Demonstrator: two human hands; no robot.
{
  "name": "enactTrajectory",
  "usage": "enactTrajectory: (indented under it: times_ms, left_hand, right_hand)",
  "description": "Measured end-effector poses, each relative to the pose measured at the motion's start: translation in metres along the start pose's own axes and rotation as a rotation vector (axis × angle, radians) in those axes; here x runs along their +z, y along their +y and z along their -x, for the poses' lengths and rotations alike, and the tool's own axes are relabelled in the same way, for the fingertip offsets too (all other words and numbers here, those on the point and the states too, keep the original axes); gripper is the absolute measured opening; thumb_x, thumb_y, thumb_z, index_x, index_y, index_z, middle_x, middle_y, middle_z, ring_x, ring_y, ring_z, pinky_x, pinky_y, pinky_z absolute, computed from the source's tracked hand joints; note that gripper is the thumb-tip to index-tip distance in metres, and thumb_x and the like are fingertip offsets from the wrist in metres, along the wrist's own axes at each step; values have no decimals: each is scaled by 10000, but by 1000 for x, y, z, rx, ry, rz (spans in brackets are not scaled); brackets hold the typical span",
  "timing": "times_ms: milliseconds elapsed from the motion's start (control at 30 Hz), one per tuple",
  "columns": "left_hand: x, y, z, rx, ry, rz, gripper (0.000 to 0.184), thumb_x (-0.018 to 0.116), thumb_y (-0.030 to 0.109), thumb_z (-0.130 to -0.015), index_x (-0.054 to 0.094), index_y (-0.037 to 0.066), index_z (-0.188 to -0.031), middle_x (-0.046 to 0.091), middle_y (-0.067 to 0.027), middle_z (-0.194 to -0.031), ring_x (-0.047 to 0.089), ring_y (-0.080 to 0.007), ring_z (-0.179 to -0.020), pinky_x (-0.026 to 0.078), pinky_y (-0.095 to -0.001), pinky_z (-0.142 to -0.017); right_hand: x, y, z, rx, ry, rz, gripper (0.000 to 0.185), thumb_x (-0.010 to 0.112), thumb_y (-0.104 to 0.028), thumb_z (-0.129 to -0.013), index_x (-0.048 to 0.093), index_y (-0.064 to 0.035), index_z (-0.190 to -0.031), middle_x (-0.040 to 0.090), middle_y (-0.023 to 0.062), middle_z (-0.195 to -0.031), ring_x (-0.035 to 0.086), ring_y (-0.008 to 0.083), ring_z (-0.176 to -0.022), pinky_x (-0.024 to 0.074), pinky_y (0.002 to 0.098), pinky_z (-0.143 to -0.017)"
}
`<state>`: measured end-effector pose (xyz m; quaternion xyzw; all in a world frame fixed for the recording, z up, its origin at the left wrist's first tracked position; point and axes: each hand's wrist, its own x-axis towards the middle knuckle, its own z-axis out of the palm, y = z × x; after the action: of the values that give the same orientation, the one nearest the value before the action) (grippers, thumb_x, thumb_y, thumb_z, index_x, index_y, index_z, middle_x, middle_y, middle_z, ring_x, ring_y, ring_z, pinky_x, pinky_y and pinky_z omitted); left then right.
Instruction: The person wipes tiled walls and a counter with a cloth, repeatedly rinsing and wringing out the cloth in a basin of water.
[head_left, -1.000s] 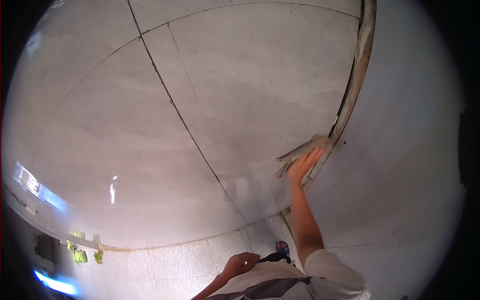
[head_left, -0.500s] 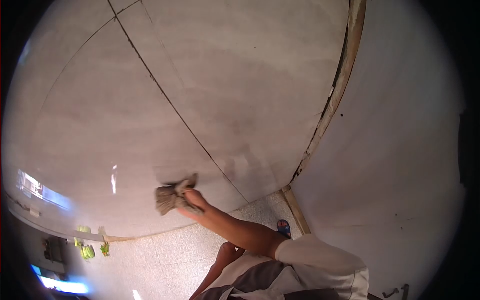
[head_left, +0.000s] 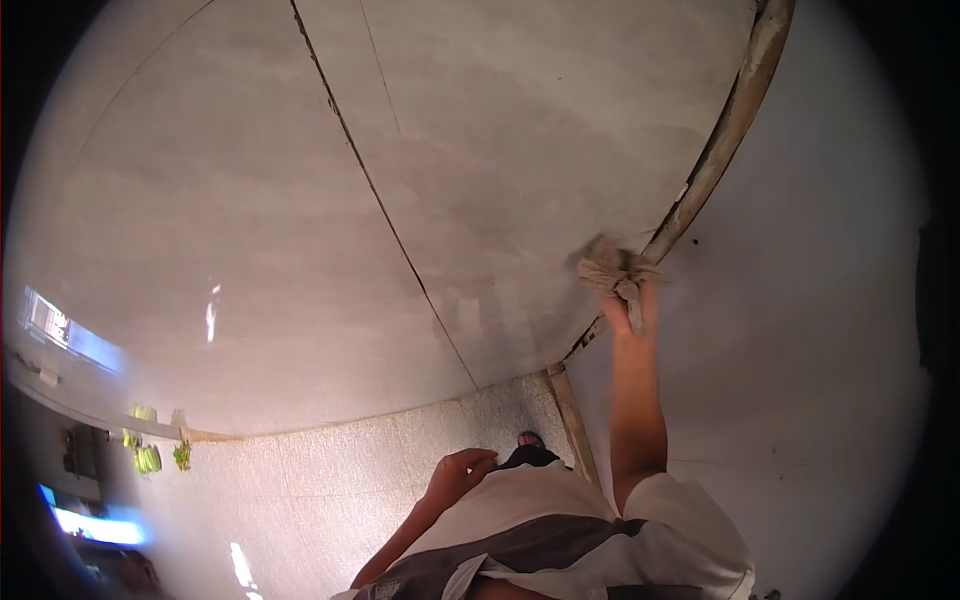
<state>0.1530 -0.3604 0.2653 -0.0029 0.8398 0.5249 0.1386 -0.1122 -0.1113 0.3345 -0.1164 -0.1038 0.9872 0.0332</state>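
My right hand (head_left: 630, 305) is wrapped around a crumpled greyish-brown cloth (head_left: 610, 270). It presses the cloth to the right side of a large pale glossy panel (head_left: 500, 160), against the worn wooden strip (head_left: 715, 150) along that panel's edge. Motion blurs the cloth slightly, and it hides most of the fingers. Low in front of my body, my left hand (head_left: 465, 468) hangs with its fingers bent together and no object visible in them.
Dark seams (head_left: 370, 190) cross the panel. To the right stands a plain pale wall (head_left: 800, 330). Below lies a speckled floor (head_left: 340, 460), with my sandalled foot (head_left: 531, 439) near the corner. Green vegetables (head_left: 146, 458) are at the lower left, near a bright screen-like glow (head_left: 95, 525).
My right hand has swept the cloth rightward and upward from the panel's lower middle to the wooden strip. More of my left hand now shows, and the view has shifted slightly.
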Motion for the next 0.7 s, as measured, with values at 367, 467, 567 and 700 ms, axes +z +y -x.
enactTrajectory:
  times_ms: [367,467,567,700]
  left_hand:
    - [66,10,-24,11,337,114,245,548,186,-835,615,54,-1031,634,-151,-937,612,-278,-875,463,-362,-799]
    - [101,-12,6,-8,546,70,253,555,176,-840,601,42,-1049,638,-142,-930,624,-241,-849,479,-337,-755]
    - [98,-9,59,-294,613,484,256,549,161,-854,595,33,-1071,648,-119,-926,629,-178,-842,491,-306,-709]
    - [127,-39,103,-276,880,857,247,542,138,-863,600,14,-1068,650,-109,-911,621,-148,-854,504,-289,-696]
  right_hand:
    - [-177,70,40,512,67,843,410,447,-335,-897,440,-38,-1180,484,62,-1092,490,223,-963,422,381,-831]
    - [-161,76,120,564,-780,1229,431,467,-261,-893,405,-13,-1241,457,72,-1196,466,216,-1070,399,359,-915]
    - [-81,135,171,585,-1305,1265,447,508,-170,-882,384,-24,-1286,447,124,-1266,465,237,-1110,347,342,-961]
    - [-68,213,208,1800,-343,276,415,455,-292,-891,460,-25,-1209,488,127,-1234,469,266,-1111,353,405,-966]
